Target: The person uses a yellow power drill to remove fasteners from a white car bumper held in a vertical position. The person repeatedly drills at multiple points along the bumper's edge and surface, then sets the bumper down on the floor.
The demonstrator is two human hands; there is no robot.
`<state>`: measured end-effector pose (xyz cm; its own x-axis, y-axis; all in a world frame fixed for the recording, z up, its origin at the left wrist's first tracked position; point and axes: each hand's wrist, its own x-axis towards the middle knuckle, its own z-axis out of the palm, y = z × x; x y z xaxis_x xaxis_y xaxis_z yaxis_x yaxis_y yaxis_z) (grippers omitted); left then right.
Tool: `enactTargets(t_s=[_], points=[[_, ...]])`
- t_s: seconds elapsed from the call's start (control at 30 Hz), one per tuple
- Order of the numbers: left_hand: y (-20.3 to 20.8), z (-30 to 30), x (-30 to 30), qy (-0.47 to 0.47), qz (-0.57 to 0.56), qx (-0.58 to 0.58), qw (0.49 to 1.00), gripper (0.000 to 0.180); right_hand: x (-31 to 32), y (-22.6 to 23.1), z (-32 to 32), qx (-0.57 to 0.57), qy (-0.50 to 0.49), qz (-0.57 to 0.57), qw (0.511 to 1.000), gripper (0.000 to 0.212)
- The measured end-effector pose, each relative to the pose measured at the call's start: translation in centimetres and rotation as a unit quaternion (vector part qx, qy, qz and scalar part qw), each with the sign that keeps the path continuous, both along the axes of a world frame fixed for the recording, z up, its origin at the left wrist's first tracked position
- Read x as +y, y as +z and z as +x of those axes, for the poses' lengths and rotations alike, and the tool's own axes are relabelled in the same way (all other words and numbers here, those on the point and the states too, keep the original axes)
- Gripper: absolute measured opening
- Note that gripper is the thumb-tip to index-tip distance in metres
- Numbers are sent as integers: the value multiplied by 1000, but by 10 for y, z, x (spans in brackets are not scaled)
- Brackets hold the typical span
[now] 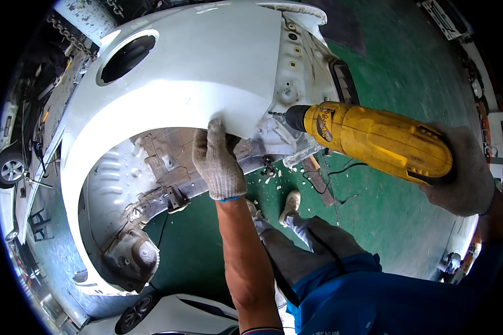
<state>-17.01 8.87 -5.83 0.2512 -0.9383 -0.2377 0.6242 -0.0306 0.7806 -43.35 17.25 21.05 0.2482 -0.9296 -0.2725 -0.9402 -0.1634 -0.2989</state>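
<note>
A white car body panel (207,61) with a round fuel-filler opening and a wheel arch fills the upper left. My gloved left hand (219,162) grips the arch's lower right edge, fingertips on the outer face and the rest below the rim. On the right, my gloved right hand (461,170) is wrapped round the handle end of a yellow power drill (383,139). The drill lies nearly level, its black chuck (297,118) pointing left. Its thin bit (276,114) reaches the flange beside the panel's right edge; whether it touches the metal, I cannot tell.
A dark cable (341,170) and a narrow strip (321,187) lie on the green floor (402,223) among pale chips. Bare inner metal (112,178) shows inside the arch. A white car (179,315) stands at the lower edge, and a chain (70,36) hangs at upper left.
</note>
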Motion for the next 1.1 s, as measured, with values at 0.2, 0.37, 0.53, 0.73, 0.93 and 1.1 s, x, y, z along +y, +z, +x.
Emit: enactTargets(t_s=[0.2,0.37,0.53,0.73,0.93,1.1], points=[[4,2,1,-11,0,4,1000,29,-7,8,18,56,-65,55,995,40],[17,7,-9,-44,29,44,998,33,-11,21,37,105,-13,40,994,34],[27,2,-24,-84,36,114,989,38,-8,33,54,131,-47,66,988,35],[27,18,-24,-102,61,135,984,37,-16,36,78,130,-77,95,984,35],[19,13,-26,-124,71,162,976,44,-2,41,96,126,-110,92,982,33],[17,17,-26,-122,72,146,979,37,0,38,104,135,-115,87,980,34]])
